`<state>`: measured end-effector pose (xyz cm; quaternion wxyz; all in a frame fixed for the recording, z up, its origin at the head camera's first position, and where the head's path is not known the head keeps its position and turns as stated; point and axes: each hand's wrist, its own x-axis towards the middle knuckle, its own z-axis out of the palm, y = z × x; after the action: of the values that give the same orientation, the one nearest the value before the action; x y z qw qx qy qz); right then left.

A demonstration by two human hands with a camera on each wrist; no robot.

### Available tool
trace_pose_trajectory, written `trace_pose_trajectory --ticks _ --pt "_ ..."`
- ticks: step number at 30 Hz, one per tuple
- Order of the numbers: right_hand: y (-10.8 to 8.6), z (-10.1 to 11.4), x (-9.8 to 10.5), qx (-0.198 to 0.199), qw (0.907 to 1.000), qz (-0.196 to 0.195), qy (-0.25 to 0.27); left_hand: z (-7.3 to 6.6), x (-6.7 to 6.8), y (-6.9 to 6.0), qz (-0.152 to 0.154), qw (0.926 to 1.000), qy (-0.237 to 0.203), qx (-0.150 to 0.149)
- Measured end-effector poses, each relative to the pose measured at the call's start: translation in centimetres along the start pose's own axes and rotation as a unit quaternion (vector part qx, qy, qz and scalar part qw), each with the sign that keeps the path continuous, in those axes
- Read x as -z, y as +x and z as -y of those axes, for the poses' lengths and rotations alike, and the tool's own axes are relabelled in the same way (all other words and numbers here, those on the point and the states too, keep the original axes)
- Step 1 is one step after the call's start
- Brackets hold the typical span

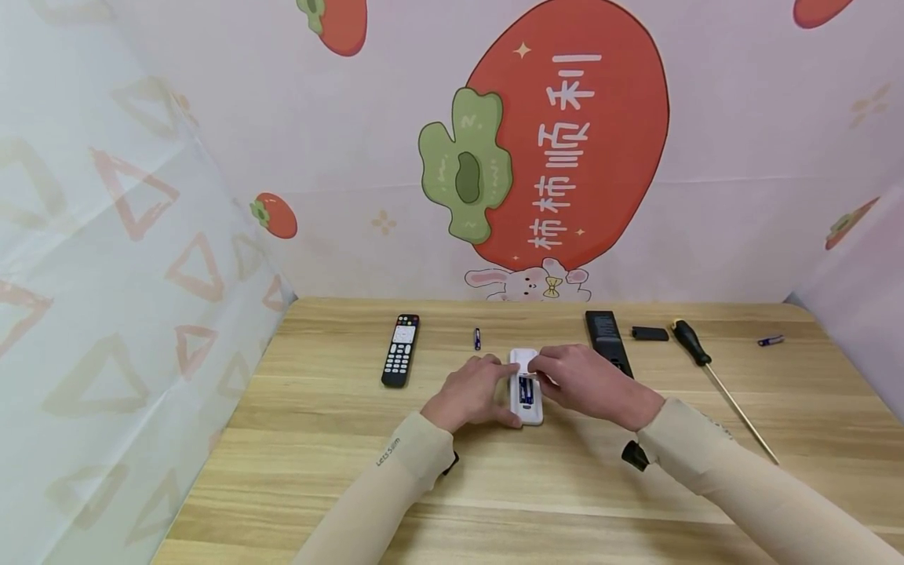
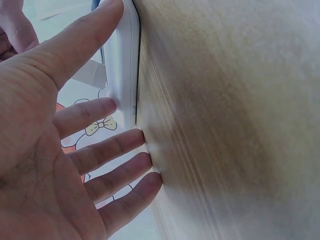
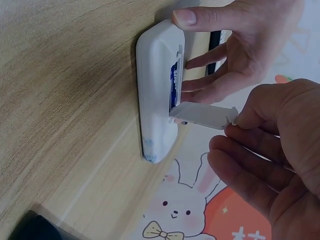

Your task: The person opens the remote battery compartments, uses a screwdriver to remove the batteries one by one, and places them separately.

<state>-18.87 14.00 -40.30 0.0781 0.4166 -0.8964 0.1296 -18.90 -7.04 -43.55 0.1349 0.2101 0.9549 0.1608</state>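
Note:
A white remote control (image 1: 526,416) lies on the table, its back up and its battery compartment uncovered. Blue batteries (image 1: 526,390) sit side by side inside. My left hand (image 1: 475,394) steadies the remote from its left: the thumb touches the near end and the index fingertip the side, while the other fingers stretch out straight. Between thumb and forefinger, my right hand (image 3: 272,145) pinches the white battery cover (image 3: 202,114). The cover stands up at an angle from the remote, its lower edge beside the compartment; I cannot tell whether that edge is hooked in.
A black remote (image 1: 400,351) and a loose battery (image 1: 477,339) lie left. Behind my right hand are a face-down black remote (image 1: 604,333) and a black cover (image 1: 650,333). Farther right lie a screwdriver (image 1: 720,384) and another battery (image 1: 770,340). A printed cloth wall (image 1: 353,235) closes the back.

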Motion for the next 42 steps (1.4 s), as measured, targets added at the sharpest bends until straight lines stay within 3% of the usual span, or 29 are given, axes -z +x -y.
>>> trace_pose_trajectory --ticks 8,19,29,42 --pt "0.23 0.13 0.1 -0.025 0.9996 0.008 0.011 -0.03 0.03 0.03 0.0 0.9999 0.01 -0.004" --pt "0.37 -0.05 0.19 0.0 0.9998 -0.002 0.02 0.08 0.2 0.11 0.0 0.9998 0.018 -0.008" --pt "0.34 0.22 0.08 -0.036 0.9986 0.019 0.033 0.01 0.32 0.04 0.003 0.9998 0.02 -0.009" --pt "0.09 -0.07 -0.36 -0.002 0.9996 -0.025 -0.017 0.1 -0.07 0.04 0.003 0.9999 0.016 -0.004"
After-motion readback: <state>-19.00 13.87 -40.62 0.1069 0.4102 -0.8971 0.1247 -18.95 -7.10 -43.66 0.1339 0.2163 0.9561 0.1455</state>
